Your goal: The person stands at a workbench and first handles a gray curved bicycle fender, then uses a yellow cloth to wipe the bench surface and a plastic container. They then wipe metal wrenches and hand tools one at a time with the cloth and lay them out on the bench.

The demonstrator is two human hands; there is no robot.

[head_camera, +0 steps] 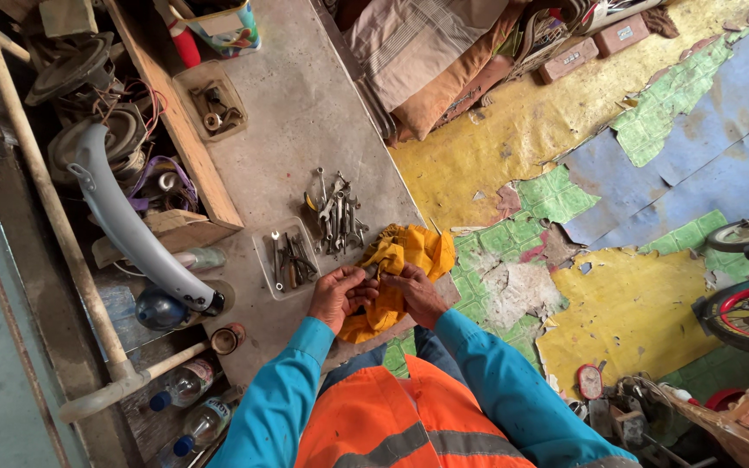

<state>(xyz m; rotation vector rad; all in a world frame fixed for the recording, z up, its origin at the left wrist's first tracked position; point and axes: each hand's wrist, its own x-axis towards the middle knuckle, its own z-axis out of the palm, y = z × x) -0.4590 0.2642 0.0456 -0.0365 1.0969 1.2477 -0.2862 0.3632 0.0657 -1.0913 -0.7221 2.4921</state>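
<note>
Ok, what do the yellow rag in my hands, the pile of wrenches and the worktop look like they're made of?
The crumpled yellow rag, held in both hands, looks like soft woven cloth: it folds and bunches loosely. The pile of grey wrenches looks like bare steel with a dull metallic sheen. The flat grey worktop seems to be concrete or cement board, matte and stained, though that is less certain.

A soft, crumpled yellow cloth [396,269] lies on a rough, matt grey concrete bench [296,113]. Dull, greasy metal wrenches [337,212] sit beside it. The mudguard [127,221] looks smooth, glossy grey plastic. Floor paint [617,303] is peeling and flaky.
</note>
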